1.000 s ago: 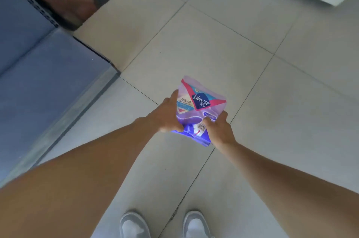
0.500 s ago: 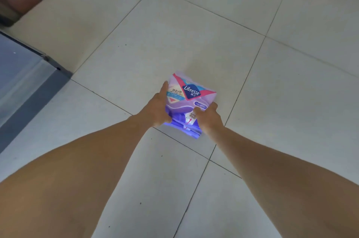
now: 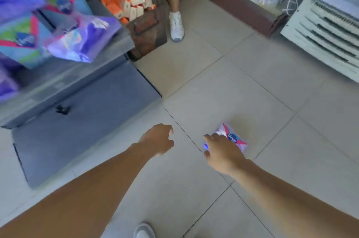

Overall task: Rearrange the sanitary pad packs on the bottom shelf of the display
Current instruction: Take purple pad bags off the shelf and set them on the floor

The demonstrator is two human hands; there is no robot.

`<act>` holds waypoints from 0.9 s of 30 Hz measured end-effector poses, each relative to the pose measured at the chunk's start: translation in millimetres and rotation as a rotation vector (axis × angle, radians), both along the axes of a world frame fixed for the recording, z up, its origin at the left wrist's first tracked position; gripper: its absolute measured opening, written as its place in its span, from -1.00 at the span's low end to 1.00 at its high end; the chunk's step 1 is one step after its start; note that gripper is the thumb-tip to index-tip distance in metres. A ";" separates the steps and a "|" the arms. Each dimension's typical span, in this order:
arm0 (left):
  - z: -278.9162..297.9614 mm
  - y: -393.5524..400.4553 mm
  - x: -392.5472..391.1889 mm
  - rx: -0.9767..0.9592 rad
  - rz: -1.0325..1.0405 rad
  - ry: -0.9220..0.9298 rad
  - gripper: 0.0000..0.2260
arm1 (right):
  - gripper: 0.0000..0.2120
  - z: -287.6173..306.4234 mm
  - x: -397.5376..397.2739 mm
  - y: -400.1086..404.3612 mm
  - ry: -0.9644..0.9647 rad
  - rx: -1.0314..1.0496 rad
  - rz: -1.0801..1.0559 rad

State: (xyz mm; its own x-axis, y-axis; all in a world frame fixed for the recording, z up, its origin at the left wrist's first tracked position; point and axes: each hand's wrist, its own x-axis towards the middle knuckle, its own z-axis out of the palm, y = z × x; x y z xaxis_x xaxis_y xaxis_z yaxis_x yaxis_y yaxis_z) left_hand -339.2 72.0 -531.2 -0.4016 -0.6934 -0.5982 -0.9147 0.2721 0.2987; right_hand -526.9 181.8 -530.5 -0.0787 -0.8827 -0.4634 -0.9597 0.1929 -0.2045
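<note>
Libresse pad pack (image 3: 233, 138), soft glossy purple and pink plastic, sits under my right hand (image 3: 223, 153), whose fingers curl over its near end just above the pale floor tiles (image 3: 272, 86); its long axis runs from my palm away to the right. My left hand (image 3: 158, 140) hangs loosely curled and holds nothing, well apart from it. Beyond lies the bare grey bottom shelf (image 3: 77, 121), with blurred pad packs (image 3: 77, 41) on the shelf above. Farther off stand another person's white shoe (image 3: 176, 26) and orange boxes (image 3: 126, 2).
</note>
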 end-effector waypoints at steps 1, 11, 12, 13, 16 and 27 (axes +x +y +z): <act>29.5 -10.2 20.7 -0.029 0.040 -0.009 -0.66 | -0.65 34.7 13.5 -17.9 0.013 -0.032 0.078; 243.3 -68.7 223.9 -0.301 0.446 -0.023 -0.69 | -0.68 257.8 155.0 -155.6 -0.059 -0.252 0.350; 251.7 -69.4 241.6 -0.317 0.479 -0.039 -0.69 | -0.68 266.0 169.0 -163.5 -0.070 -0.254 0.348; 258.3 -68.9 258.6 -0.323 0.509 -0.058 -0.69 | -0.69 271.4 182.4 -170.9 -0.087 -0.256 0.339; 271.1 -65.5 302.1 -0.313 0.610 -0.087 -0.68 | -0.73 280.4 217.7 -189.7 -0.131 -0.244 0.274; 228.0 -99.5 391.3 -0.309 0.837 -0.019 -0.61 | -0.79 250.8 309.8 -288.1 -0.374 -0.198 -0.124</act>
